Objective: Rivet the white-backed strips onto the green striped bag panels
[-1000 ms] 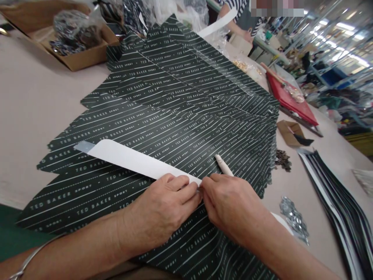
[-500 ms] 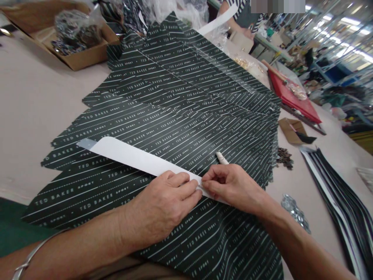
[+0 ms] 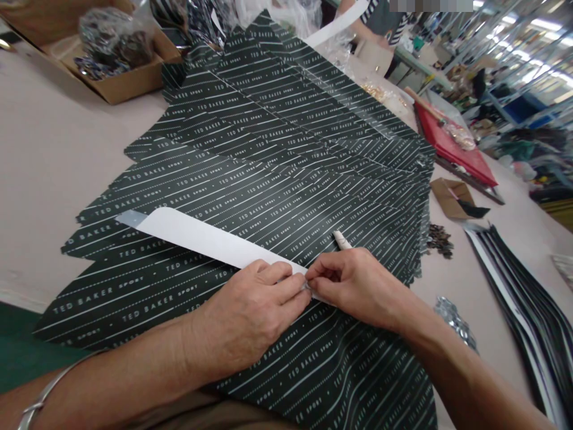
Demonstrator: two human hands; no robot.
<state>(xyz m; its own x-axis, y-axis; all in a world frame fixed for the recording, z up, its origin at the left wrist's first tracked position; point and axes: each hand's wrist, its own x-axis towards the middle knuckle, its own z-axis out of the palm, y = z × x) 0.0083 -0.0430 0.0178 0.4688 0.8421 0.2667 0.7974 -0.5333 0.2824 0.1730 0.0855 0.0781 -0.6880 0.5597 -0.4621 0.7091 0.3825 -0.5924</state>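
Note:
A long white strip [image 3: 201,235] with a rounded end lies slantwise over dark sheet material [image 3: 286,191] printed with pale stripes and lettering. At its far left a bit of grey film [image 3: 129,218] sticks out from beneath. My left hand [image 3: 262,310] is closed over the strip, fingers curled round its near edge. Right beside those fingertips, my right hand [image 3: 351,279] pinches at the strip; a tiny shiny bit shows there, too small to name. Just beyond my right knuckles rests a short pale pencil-like stick [image 3: 341,239], partly hidden.
An open cardboard box [image 3: 129,80] with bagged parts stands back left. To the right lie black and white strips [image 3: 523,316], a bag of silver pieces [image 3: 455,319], a heap of small brown parts [image 3: 440,240] and a red slab [image 3: 456,143]. Another person's arm [image 3: 376,36] shows at the back.
The right fingertips have shifted slightly left, closer to the left fingers. The view has moved a little; the strip lies much as before.

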